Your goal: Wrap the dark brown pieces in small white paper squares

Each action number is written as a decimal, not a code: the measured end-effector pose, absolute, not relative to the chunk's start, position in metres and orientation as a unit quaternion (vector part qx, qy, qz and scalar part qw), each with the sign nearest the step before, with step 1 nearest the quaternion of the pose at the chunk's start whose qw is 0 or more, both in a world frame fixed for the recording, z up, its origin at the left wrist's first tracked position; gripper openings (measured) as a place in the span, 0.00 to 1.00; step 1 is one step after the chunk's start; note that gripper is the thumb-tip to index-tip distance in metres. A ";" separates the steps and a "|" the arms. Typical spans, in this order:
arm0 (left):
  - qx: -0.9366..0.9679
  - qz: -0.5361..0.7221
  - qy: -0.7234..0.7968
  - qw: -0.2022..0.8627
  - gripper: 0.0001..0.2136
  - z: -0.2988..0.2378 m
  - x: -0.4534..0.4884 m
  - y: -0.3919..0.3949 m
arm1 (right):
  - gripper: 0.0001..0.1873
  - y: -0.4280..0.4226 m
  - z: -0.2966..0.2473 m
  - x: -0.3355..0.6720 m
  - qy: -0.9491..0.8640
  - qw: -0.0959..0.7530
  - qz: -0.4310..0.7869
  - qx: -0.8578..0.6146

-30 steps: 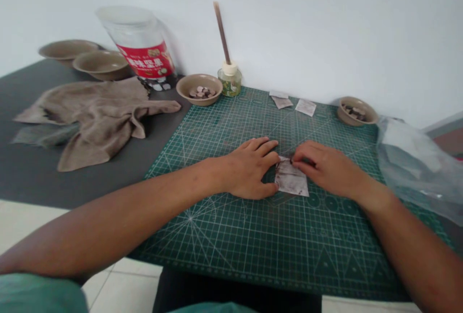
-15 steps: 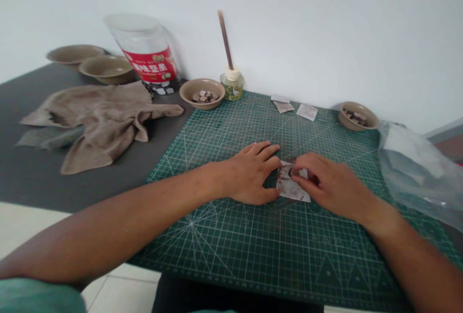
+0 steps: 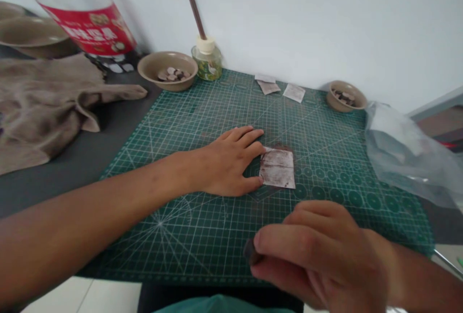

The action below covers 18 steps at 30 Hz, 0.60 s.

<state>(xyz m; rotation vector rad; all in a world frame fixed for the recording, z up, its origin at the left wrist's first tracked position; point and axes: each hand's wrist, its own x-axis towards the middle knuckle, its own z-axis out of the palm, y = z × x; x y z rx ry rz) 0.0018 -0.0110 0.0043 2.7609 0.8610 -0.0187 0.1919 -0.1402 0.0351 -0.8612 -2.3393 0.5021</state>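
My left hand (image 3: pixel 227 161) lies flat on the green cutting mat (image 3: pixel 202 216), fingers stretched, their tips touching the left edge of a small stained white sachet (image 3: pixel 277 174). My right hand (image 3: pixel 318 255) is raised close to the camera, near the mat's front edge. Its thumb and fingers are pinched on a small dark piece (image 3: pixel 249 252) that I cannot name.
A bowl of brown pieces (image 3: pixel 167 70) and a reed diffuser bottle (image 3: pixel 206 60) stand at the mat's back left. Three more sachets (image 3: pixel 278 88) and a second small bowl (image 3: pixel 345 96) are at the back. A clear plastic bag (image 3: pixel 405 154) lies right; a brown cloth (image 3: pixel 43 105) and a red-labelled jar (image 3: pixel 79 14) left.
My right hand left the sachet and rose toward the camera, pinched on a small dark piece. The view shifted closer and rightward. My left hand stayed on the sachet's edge.
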 end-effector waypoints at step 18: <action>0.953 0.021 0.285 0.099 0.32 -0.007 0.002 -0.006 | 0.13 -0.162 0.036 0.194 -0.861 0.269 0.172 -0.397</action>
